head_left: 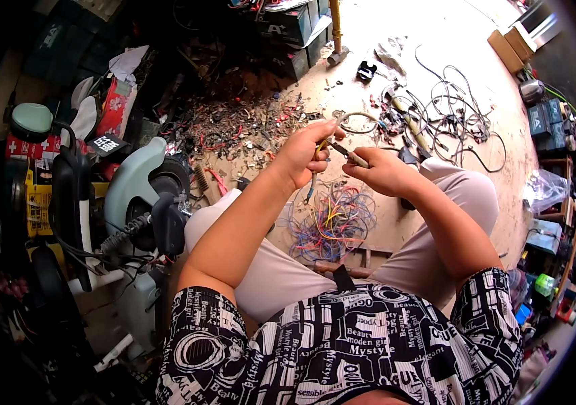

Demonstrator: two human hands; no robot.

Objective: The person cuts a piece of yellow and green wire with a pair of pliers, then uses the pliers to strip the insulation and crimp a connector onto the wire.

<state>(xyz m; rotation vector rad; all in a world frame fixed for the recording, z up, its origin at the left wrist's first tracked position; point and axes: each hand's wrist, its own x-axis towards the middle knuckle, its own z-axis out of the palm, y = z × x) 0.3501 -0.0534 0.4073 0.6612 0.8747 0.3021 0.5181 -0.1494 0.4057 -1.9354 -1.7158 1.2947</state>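
My left hand is closed around a grey cable, which loops away on its far side; a thin yellow wire shows at the fingers. A short cable end with a dark tip hangs below this hand. My right hand is closed on the tan handle of a knife, its narrow dark blade pointing left toward the cable at my left fingers. Whether the blade touches the cable I cannot tell. Below both hands, a tangle of thin colored wires lies on the floor between my legs.
Scraps and wire bits cover the floor ahead to the left. Black cables lie coiled ahead to the right. A scooter stands close on my left. Boxes are stacked at the back, near a long-handled hammer.
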